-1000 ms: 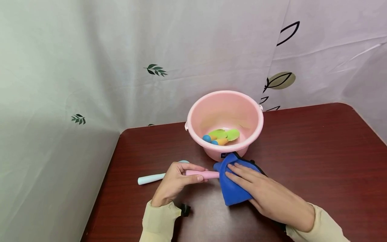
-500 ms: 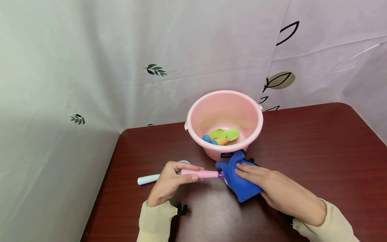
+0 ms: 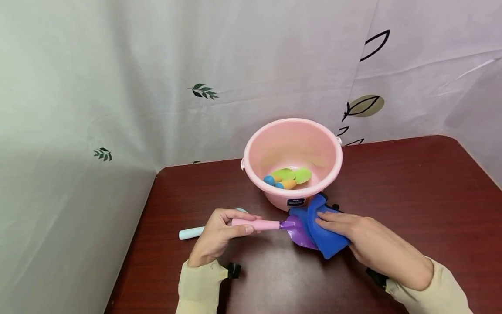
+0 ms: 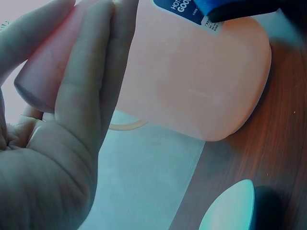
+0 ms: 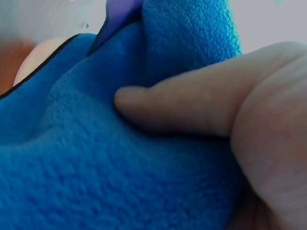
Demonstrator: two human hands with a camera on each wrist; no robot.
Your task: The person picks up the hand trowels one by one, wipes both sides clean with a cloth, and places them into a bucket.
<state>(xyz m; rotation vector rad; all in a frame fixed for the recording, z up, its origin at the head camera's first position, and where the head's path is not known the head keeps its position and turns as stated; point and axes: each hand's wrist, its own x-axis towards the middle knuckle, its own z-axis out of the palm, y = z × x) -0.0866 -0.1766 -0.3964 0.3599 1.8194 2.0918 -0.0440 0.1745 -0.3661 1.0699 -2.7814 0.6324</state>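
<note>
My left hand (image 3: 219, 233) grips the pink handle of a toy shovel (image 3: 296, 230) between thumb and fingers, in front of the pink bucket (image 3: 270, 198). The shovel's purple blade points right and is partly covered by a blue cloth (image 3: 327, 240). My right hand (image 3: 364, 237) pinches this cloth around the blade, fingers on top. In the right wrist view the thumb presses into the fleecy cloth (image 5: 96, 167), and a strip of purple blade shows above it. Part of the pink handle (image 4: 45, 72) appears between the left fingers in the left wrist view.
Behind the left hand lies another toy shovel with a pale blue handle (image 3: 191, 233), its blade mostly hidden. Two toy shovels with green blades (image 3: 303, 175) and orange-and-blue handles rest inside the bucket. A patterned curtain (image 3: 235, 65) hangs behind the dark red table (image 3: 412, 187).
My right hand has slid the blue cloth rightward along the shovel, uncovering the neck and part of the purple blade. My left hand has shifted slightly left with the handle.
</note>
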